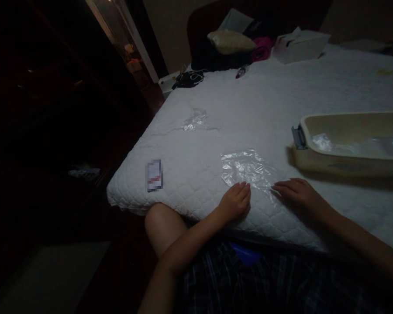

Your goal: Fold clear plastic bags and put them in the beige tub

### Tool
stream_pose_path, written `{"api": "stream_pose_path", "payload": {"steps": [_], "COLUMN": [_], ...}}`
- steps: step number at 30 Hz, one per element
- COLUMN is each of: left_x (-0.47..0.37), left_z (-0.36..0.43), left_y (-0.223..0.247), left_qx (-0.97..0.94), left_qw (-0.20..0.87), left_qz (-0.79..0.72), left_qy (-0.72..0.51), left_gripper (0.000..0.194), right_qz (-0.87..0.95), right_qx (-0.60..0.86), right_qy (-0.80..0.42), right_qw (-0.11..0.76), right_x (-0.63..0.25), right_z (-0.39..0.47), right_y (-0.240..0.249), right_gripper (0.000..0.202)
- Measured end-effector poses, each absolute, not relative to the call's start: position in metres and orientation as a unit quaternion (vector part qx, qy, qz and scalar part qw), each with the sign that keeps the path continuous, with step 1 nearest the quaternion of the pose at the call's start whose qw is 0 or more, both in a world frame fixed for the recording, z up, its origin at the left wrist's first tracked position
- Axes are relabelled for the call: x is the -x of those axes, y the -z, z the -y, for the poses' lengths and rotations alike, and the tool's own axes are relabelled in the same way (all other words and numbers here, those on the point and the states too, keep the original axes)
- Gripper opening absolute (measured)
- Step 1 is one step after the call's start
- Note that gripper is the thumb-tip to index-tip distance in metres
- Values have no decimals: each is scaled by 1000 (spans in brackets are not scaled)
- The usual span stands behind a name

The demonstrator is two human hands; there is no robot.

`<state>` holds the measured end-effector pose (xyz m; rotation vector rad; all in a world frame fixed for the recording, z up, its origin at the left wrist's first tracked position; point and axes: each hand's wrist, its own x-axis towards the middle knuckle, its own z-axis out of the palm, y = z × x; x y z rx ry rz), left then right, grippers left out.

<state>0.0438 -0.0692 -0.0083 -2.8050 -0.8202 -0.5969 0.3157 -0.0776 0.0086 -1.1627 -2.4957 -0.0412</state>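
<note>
Head view: a flat, crinkled sheet of clear plastic film [245, 168] lies glossy on a white quilted mattress pad [268, 104] stitched in a diamond pattern, close to the pad's near edge. The left hand [235, 201] rests palm down with its fingers together and loosely curled, the fingertips touching the film's near edge and holding nothing. The right hand [298, 192] lies flat with its fingers stretched out, the tips on the film's near right corner. A beige rectangular plastic bin [347, 163] with a grey side latch stands to the right, apart from the film, with more clear plastic inside. A smaller crumpled scrap of clear plastic [194, 121] lies farther up the pad, and a small white card [154, 175] lies near the rounded left corner. Bare quilt stretches between these things.
</note>
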Motion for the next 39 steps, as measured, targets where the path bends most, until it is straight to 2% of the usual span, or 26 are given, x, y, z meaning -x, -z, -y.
{"api": "stream_pose_path", "payload": {"steps": [10, 16, 27, 34, 39], "left_x": [-61, -60, -60, -60, -60], "left_z": [80, 81, 81, 81, 80], "left_y": [23, 18, 9, 9, 11], "left_qx": [915, 920, 927, 930, 930], "left_qw": [56, 53, 72, 62, 67], "left_qz": [335, 335, 333, 336, 332], "left_qy": [218, 194, 159, 137, 142], "left_gripper": [41, 44, 44, 45, 45], "right_qz": [903, 883, 834, 817, 832], "right_qx": [362, 376, 458, 500, 502], "right_qy": [17, -29, -73, -66, -34], "right_qw": [232, 279, 300, 278, 233], "right_x": [-299, -291, -278, -258, -249], "right_z": [74, 70, 54, 38, 28], "right_y": [-11, -21, -29, -26, -21], "right_gripper": [21, 19, 21, 26, 26]}}
